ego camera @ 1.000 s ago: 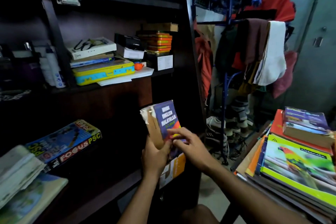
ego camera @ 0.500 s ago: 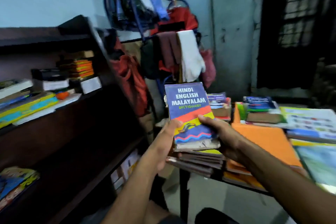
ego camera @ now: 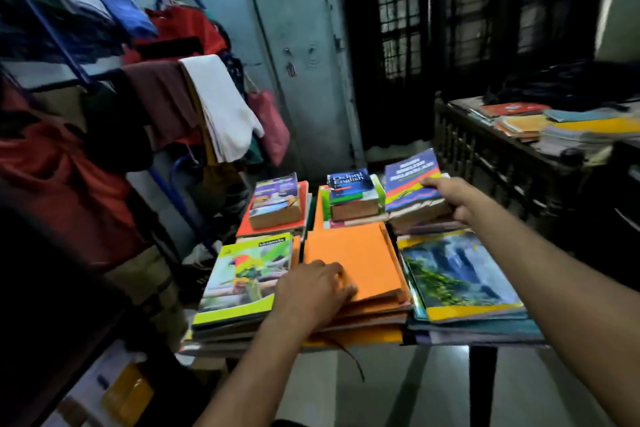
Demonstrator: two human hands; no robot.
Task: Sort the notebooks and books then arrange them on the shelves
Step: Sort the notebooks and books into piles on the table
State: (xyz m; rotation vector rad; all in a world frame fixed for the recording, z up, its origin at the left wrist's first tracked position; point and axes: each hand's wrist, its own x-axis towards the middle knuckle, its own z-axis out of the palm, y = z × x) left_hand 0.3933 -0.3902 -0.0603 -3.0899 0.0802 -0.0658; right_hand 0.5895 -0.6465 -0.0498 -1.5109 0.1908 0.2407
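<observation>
**Sorting still under way at the bench**

The bench [ego camera: 478, 334] carries sorted stacks around the orange notebook [ego camera: 353, 263]. My left hand [ego camera: 313, 291] rests on it, fingers loosely curled. Beyond it to the right, my right hand [ego camera: 450, 199] grips the dictionary [ego camera: 410, 180] over a pile. Shelving, I judge, remains.

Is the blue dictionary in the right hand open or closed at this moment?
Closed. The blue dictionary shows its whole front cover, pages together beneath, while the right hand grips its edge over a pile.
</observation>
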